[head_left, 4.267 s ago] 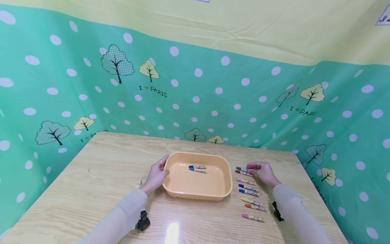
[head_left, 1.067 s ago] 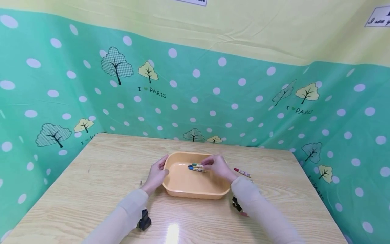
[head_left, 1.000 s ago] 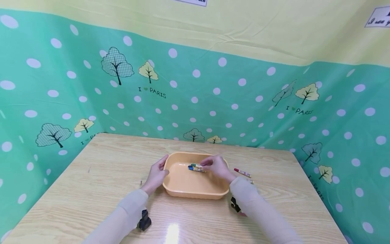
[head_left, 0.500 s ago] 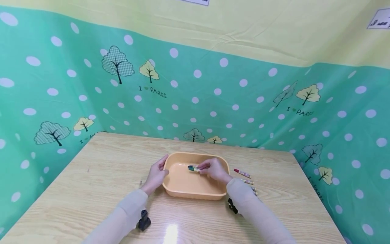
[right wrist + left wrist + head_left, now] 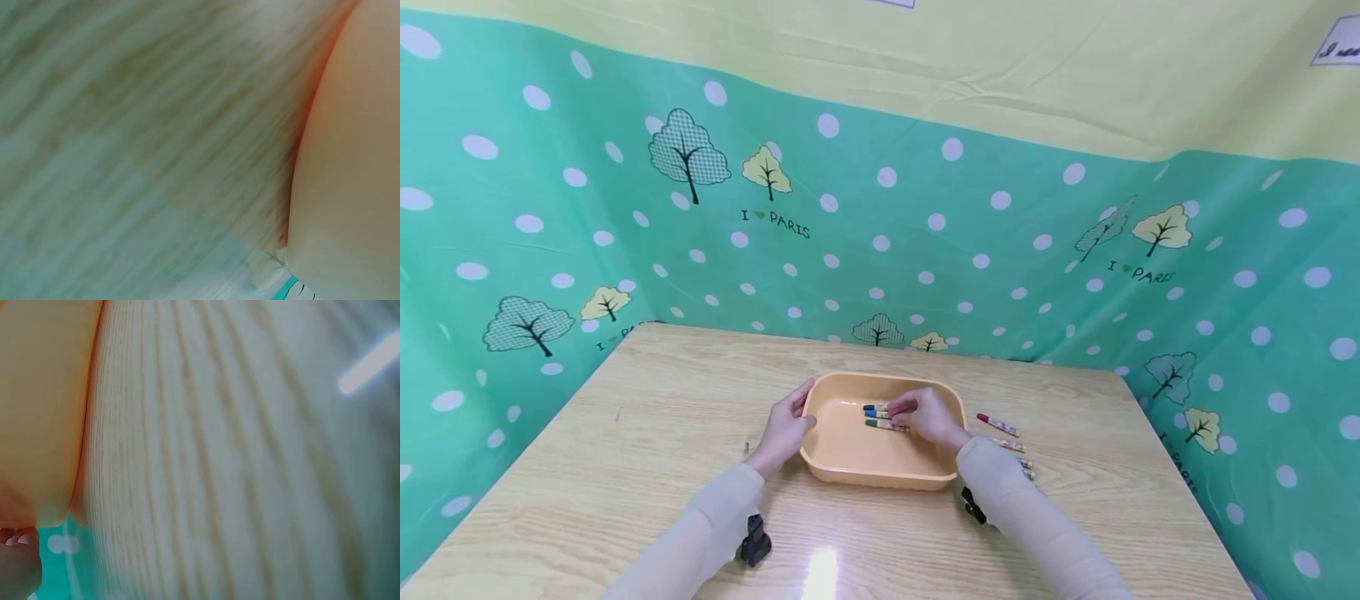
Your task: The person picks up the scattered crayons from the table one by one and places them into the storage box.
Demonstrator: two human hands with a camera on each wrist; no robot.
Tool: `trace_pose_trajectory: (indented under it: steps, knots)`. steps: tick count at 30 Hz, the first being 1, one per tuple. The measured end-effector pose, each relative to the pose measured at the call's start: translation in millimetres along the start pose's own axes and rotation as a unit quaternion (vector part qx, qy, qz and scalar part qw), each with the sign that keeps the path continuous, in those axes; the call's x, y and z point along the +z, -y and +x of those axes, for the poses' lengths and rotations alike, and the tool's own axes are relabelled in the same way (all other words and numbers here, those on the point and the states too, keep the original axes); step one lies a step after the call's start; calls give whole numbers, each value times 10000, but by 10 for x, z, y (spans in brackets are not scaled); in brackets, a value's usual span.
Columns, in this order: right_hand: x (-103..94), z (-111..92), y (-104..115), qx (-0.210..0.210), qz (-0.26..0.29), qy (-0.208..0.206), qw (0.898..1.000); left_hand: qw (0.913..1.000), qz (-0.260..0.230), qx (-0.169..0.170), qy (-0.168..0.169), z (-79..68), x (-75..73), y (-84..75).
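In the head view, a shallow peach plastic tray (image 5: 880,481) sits on the wooden table. My left hand (image 5: 782,433) grips its left rim, thumb over the edge and fingers along the outside wall. Inside the tray lie a dark-tipped crayon (image 5: 872,407), a blue crayon (image 5: 874,414) and a green crayon (image 5: 883,425) nearest me, roughly side by side. Reaching over the right side, my right hand (image 5: 928,417) pinches the right end of the blue crayon, hiding that end. The thumb sits just above the green one. The left wrist view catches the tray's outer wall (image 5: 44,412) and some fingers (image 5: 22,550).
To the right of the tray, a red crayon (image 5: 997,424) and a pink crayon (image 5: 1009,445) lie on the table (image 5: 1112,467). More crayons there are partly hidden behind my right sleeve (image 5: 1030,517). A green dotted curtain (image 5: 880,267) hangs behind the table.
My right hand brought the green crayon from the table into the tray. Over the last half second it came to lie in front of the blue one. My left hand stays on the rim.
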State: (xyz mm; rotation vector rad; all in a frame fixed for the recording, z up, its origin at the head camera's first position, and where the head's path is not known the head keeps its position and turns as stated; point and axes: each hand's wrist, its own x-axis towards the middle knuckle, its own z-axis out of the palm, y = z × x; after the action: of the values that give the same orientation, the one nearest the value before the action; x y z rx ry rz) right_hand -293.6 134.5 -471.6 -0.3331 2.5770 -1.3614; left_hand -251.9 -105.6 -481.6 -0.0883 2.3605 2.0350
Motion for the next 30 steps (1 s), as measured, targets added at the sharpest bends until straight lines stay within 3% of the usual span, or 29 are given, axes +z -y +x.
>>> trace_pose_trajectory:
  steps: [7,15,23,30]
  knots:
    - [-13,-34,25,171,-38,-47,9998,10000,33,73,8,-4,3,11]
    - [-58,-24,49,417,737,-75,9964,10000,44,25,-2,13,0,7]
    - [-159,-69,68,81,789,-196,9967,9999,92,65,-15,23,3,4]
    - [-426,-251,146,-133,820,-367,9959,10000,62,62,14,4,-4,-13]
